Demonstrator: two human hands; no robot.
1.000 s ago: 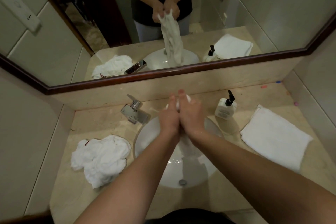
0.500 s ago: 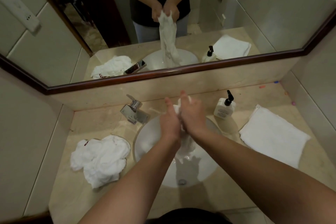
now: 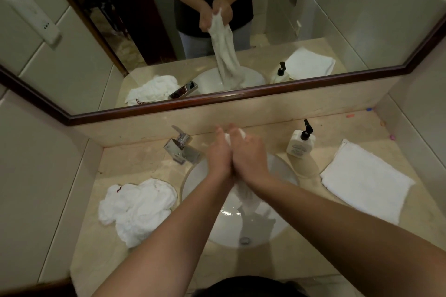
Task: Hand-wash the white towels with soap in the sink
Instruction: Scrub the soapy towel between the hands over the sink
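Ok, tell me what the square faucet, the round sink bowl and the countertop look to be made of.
Square faucet: polished chrome-look metal; it shows mirror-like reflections.
Round white sink bowl: likely glazed ceramic; smooth, glossy, with highlights.
Beige countertop: looks like polished marble or a stone-look slab; mottled veining, soft sheen. Which one cannot be told.
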